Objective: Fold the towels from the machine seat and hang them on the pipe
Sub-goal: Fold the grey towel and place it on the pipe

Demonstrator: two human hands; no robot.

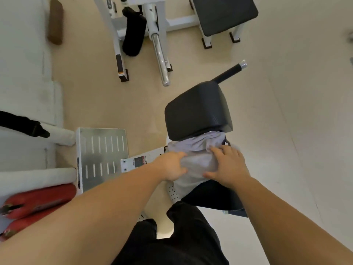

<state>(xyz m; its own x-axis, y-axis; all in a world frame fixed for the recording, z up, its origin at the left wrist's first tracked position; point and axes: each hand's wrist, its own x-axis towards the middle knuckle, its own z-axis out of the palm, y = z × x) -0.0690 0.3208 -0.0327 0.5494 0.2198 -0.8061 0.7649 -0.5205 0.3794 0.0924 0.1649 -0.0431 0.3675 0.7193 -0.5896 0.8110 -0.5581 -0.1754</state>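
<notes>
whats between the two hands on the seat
In the head view, a bunched stretch of the grey towel lies between the left hand and the right hand, both pressing on it.

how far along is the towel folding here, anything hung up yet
Early stage. Nothing looks done: no folded towel or hung towel is in view. In hand: the left hand and right hand both press on a bunched grey towel lying on the machine seat below the black back pad. Left: finish folding it and hang it on the pipe.
</notes>
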